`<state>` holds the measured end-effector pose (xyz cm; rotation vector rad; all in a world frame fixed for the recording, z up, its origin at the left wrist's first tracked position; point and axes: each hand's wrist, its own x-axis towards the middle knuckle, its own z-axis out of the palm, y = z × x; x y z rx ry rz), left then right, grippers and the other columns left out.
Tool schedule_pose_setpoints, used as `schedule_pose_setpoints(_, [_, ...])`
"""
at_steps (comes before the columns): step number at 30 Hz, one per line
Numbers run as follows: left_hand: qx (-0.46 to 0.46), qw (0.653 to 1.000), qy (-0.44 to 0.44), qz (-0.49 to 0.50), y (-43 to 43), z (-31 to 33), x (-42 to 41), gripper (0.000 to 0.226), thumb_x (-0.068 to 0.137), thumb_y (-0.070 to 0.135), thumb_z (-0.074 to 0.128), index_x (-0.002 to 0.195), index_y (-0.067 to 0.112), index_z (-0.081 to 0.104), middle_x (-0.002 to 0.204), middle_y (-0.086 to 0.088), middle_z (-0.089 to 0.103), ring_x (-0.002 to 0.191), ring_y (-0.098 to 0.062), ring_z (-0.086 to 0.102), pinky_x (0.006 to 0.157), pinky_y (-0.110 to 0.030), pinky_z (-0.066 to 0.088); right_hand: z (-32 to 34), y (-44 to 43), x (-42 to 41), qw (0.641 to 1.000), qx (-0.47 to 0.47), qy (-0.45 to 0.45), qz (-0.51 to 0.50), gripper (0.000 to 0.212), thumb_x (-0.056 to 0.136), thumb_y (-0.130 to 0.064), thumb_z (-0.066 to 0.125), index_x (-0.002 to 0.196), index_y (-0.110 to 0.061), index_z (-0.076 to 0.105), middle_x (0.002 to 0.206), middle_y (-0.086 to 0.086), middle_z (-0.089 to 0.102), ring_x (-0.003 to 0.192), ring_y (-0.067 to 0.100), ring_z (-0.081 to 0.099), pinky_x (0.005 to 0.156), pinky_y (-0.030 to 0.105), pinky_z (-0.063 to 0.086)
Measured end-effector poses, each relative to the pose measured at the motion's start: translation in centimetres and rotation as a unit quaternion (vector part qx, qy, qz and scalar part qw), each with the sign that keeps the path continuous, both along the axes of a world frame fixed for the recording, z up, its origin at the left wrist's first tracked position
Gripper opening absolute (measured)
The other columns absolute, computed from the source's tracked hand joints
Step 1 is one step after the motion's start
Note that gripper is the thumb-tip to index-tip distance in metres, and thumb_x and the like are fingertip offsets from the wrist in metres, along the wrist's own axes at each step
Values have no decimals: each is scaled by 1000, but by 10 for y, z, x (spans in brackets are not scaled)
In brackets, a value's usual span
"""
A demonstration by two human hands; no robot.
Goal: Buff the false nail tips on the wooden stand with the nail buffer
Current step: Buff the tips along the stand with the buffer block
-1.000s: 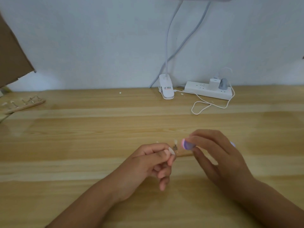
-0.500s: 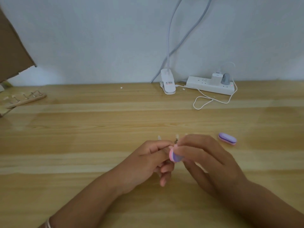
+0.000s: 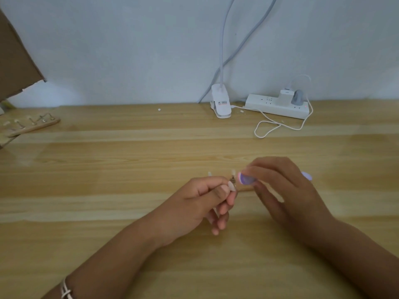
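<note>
My left hand pinches a pale false nail tip on its small metal clip between thumb and forefinger. My right hand grips a small purple and pink nail buffer, held just right of and above that tip. Two more nail tips stand behind my left fingers; the wooden stand under them is mostly hidden by my hands. A second purple buffer peeks out on the table behind my right hand.
Another wooden stand with nail tips lies at the far left by a cardboard piece. A white clip lamp base, a power strip and a looped white cable sit at the table's back edge.
My right hand has drawn the buffer up and to the right, off the nail tip it was pressed against half a second ago. My left hand kept its pinch.
</note>
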<state>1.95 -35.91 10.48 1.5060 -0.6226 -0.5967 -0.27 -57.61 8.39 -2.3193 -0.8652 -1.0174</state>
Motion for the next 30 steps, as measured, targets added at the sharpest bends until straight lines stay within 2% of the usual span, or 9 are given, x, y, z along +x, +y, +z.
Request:
schedule_pose_setpoints(1, [-1, 1000, -3, -2, 0, 0, 0, 28, 103, 21, 41, 81, 10, 55, 69, -1, 47, 57, -17, 54, 53, -29, 47, 0, -2, 0, 1000, 16, 3, -8, 36, 90, 6, 62, 118, -16, 62, 114, -3, 61, 108, 14, 61, 84, 41, 52])
schedule_pose_setpoints(5, [0, 1000, -26, 6, -2, 0, -1, 25, 101, 23, 44, 85, 9, 56, 72, 0, 51, 62, -18, 57, 53, -28, 50, -4, 12, -5, 999, 16, -11, 44, 26, 95, 1, 58, 119, -8, 64, 114, 3, 62, 111, 14, 59, 98, 21, 41])
schedule_pose_setpoints(10, [23, 998, -59, 12, -3, -4, -1, 25, 103, 8, 37, 84, 7, 54, 70, 0, 49, 62, -18, 56, 54, -31, 49, 0, 3, 1, 1000, -12, -3, 0, 27, 87, 11, 62, 110, 0, 72, 110, 9, 65, 106, 16, 60, 97, 20, 42])
schedule_pose_setpoints(13, [22, 997, -79, 13, -2, -4, 0, 25, 102, 9, 39, 84, 10, 56, 71, 0, 50, 61, -16, 57, 54, -30, 49, 0, 7, -3, 1000, 15, -18, 14, 25, 91, 7, 61, 112, -4, 69, 111, 7, 64, 108, 15, 59, 98, 18, 39])
schedule_pose_setpoints(16, [20, 996, -89, 12, -1, -5, 1, 24, 101, 13, 42, 84, 10, 58, 71, -1, 50, 62, -16, 57, 54, -29, 50, -3, 12, -4, 999, -5, -21, 43, 29, 91, 9, 60, 116, -7, 65, 113, 8, 63, 108, 16, 59, 97, 21, 42])
schedule_pose_setpoints(21, [13, 995, -94, 29, -2, -9, 2, 24, 100, 14, 44, 83, 16, 62, 69, 1, 51, 62, -16, 57, 53, -29, 50, 0, 1, 0, 1000, 19, -8, -2, 30, 88, 9, 63, 112, -7, 68, 113, -1, 61, 108, 12, 60, 87, 30, 50])
schedule_pose_setpoints(25, [18, 993, -108, 51, -1, -8, 3, 22, 99, 11, 49, 88, 16, 68, 69, -1, 55, 62, -11, 57, 54, -25, 50, -3, 14, -5, 999, -10, -21, 49, 23, 97, 3, 57, 116, -9, 64, 112, 7, 64, 106, 20, 60, 96, 23, 42])
schedule_pose_setpoints(27, [31, 991, -112, 68, 0, -9, 4, 22, 98, 9, 51, 88, 13, 69, 68, 0, 56, 62, -10, 58, 54, -26, 51, -3, 8, -2, 999, -34, -21, 26, 24, 94, 6, 58, 112, -7, 67, 109, 9, 66, 103, 20, 61, 95, 21, 41])
schedule_pose_setpoints(30, [42, 989, -105, 94, 0, -11, 5, 22, 97, 7, 53, 85, 11, 70, 66, 4, 59, 63, -11, 60, 54, -28, 51, -1, -1, 2, 1000, 0, 1, -24, 34, 87, 10, 63, 112, -11, 69, 112, 1, 63, 105, 13, 60, 89, 23, 46])
